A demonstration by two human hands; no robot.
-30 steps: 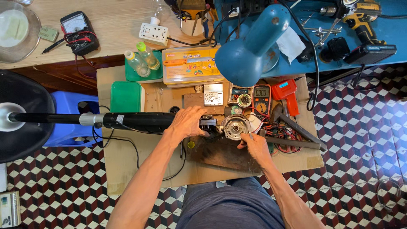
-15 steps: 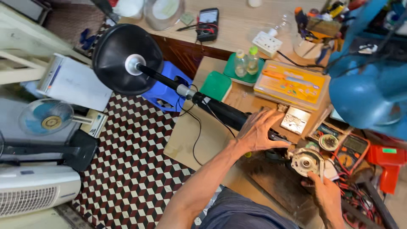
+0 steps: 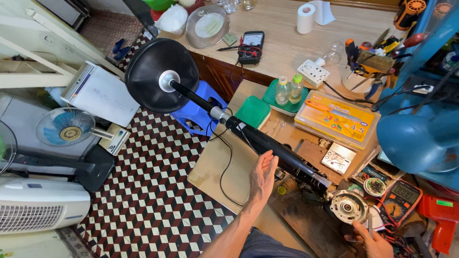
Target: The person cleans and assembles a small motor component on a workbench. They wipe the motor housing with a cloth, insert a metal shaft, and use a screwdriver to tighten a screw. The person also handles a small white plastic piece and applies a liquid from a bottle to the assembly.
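A black fan stand pole lies across a low wooden board, its round black base up at the left end. A bare metal fan motor sits at the pole's right end. My left hand is lifted just off the pole, fingers apart, holding nothing. My right hand is at the lower right, below the motor, fingers closed around a thin tool whose tip points up at the motor.
A multimeter, a red tool, an orange parts box and a green tray with two bottles crowd the right. A blue lamp shade hangs there. A blue stool and fans stand on the tiled floor.
My left hand has let go of the black pole and lifted off it, fingers now open. The view has swung left and closer. My right hand stays under the motor.
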